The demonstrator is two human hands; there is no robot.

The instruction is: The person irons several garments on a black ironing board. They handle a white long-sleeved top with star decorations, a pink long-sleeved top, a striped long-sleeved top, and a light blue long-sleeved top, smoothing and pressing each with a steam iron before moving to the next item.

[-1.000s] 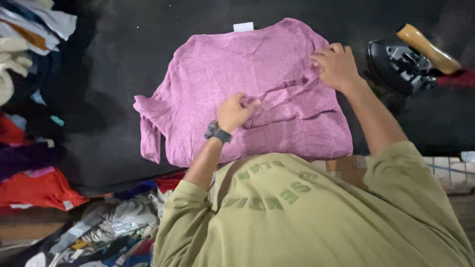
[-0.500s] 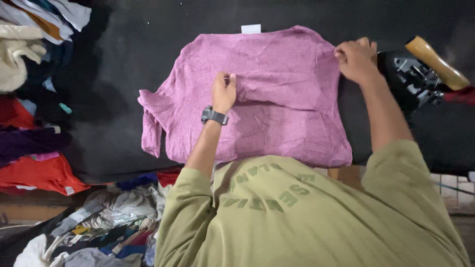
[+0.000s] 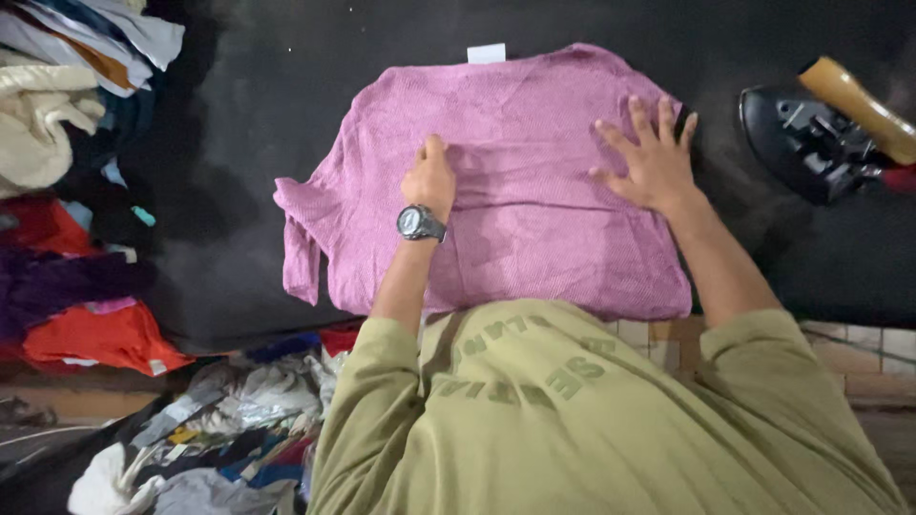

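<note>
A black table (image 3: 286,114) carries a pink shirt (image 3: 534,238) at centre. Clothes (image 3: 67,143) pile at nine o'clock, an iron (image 3: 811,143) at two. Right hand (image 3: 649,162) lies flat, fingers spread, on the shirt; left hand (image 3: 429,181), curled, presses it.

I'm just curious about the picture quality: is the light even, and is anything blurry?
Head view: light falls brightest on the pink sweater, dimmer toward the dark table edges; both hands, left and right, look sharp; the iron sits in shade.
</note>
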